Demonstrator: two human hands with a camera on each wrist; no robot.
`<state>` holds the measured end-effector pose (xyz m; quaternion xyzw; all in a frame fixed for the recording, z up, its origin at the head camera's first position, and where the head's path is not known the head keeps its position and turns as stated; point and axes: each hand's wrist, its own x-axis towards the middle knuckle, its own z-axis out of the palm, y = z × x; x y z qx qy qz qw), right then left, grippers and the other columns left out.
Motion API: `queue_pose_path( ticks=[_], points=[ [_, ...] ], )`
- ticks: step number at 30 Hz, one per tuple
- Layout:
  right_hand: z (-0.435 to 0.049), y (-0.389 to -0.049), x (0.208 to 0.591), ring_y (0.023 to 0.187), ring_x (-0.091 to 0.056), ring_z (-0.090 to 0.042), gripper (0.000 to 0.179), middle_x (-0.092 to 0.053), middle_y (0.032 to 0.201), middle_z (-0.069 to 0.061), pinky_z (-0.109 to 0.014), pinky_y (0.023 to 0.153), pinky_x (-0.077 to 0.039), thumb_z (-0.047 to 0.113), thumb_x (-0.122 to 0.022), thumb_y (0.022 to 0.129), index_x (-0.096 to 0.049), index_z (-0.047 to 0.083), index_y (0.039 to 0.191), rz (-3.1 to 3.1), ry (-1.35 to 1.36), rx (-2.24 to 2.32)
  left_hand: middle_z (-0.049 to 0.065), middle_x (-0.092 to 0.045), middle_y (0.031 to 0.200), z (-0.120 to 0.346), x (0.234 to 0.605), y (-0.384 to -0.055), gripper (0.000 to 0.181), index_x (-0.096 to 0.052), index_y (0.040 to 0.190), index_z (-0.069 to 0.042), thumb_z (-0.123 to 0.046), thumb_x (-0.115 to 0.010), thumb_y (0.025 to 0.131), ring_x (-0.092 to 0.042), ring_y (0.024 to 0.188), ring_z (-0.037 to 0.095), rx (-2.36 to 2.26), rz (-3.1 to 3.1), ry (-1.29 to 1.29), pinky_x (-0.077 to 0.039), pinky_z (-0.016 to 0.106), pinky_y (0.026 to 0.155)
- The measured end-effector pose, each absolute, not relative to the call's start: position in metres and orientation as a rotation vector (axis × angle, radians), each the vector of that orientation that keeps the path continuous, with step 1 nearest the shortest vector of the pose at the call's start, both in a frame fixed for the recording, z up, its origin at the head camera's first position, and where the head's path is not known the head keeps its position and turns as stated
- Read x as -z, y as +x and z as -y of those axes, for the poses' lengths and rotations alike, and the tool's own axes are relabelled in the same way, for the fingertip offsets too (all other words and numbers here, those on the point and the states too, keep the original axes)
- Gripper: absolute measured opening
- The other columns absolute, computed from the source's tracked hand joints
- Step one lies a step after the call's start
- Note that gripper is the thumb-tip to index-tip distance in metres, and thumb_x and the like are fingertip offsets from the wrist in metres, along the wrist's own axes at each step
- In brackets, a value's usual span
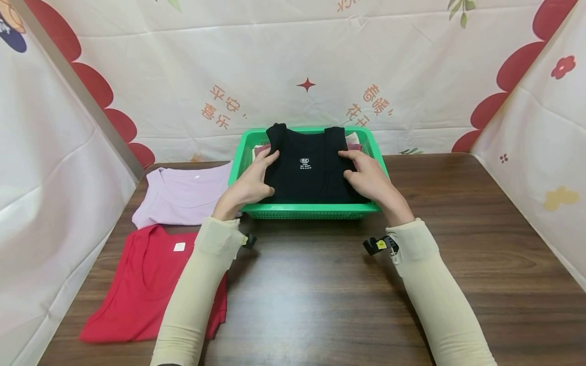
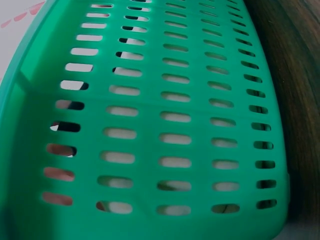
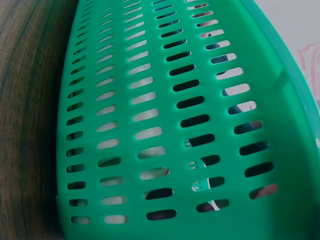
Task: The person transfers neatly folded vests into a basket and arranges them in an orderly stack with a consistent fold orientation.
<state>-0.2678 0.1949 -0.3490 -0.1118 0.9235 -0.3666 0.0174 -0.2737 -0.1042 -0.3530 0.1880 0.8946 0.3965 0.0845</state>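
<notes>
A folded black tank top (image 1: 304,175) with a small white print lies in the green basket (image 1: 306,211), its straps reaching over the far rim. My left hand (image 1: 251,184) rests on the top's left edge, thumb and index finger spread apart. On the right edge, my right hand (image 1: 370,175) touches the cloth with its index finger and thumb. The other fingers are partly hidden. Beneath the black top, bits of pink and cream cloth (image 1: 353,142) show. Both wrist views look at the basket's slotted wall (image 2: 150,100), with pale and dark cloth behind the slots.
Left of the basket lies a folded lavender top (image 1: 183,190). Nearer on the left, partly under my left forearm, is a folded red top (image 1: 151,284) with a white label. A printed white curtain (image 1: 293,66) hangs behind and beside the brown wooden table (image 1: 302,290).
</notes>
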Motion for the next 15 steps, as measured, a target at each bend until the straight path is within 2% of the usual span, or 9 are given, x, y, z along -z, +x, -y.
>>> queue_pose_path(
  ticks=[15],
  points=[
    [-0.1930, -0.2666, 0.3481, 0.157, -0.025, -0.036, 0.058, -0.031, 0.168, -0.018, -0.058, 0.122, -0.030, 0.008, -0.044, 0.104, -0.035, 0.007, 0.161, -2.846, -0.350, 1.084, 0.004, -0.006, 0.176, 0.1022, 0.3539, -0.2729, 0.095, -0.021, 0.166, -0.013, 0.011, -0.062, 0.083, -0.009, 0.162, 0.025, -1.141, -2.688, 0.552, -0.037, 0.048, 0.119]
  ],
)
